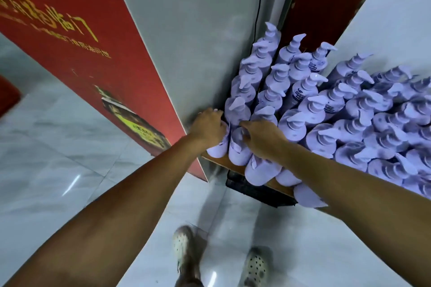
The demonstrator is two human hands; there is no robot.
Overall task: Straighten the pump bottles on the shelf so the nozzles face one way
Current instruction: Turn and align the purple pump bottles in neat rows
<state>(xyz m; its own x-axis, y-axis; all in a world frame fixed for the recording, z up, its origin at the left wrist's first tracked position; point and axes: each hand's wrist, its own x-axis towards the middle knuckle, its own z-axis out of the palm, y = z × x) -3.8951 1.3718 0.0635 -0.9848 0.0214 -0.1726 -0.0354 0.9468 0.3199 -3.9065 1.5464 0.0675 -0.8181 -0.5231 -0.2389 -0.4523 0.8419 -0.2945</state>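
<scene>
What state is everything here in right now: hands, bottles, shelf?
left hand: grips the top of the corner bottle.
right hand: rests over the next bottle; grip hidden.
corner bottle: upright at the left end.
other pump bottles: upright, packed, nozzles facing different ways.
shelf: crowded with bottles.

Lilac pump bottles (310, 109) are packed upright in tight rows on brown shelf (221, 162), pump heads in the same colour, dark print seen on a few. Nozzles are mixed: back ones pointed right, several nearer ones left. Front-left bottle (218, 149) at shelf edge is gripped at the top by left hand (207, 126); second bottle (238, 149) is held at the pump by right hand (263, 137)
</scene>
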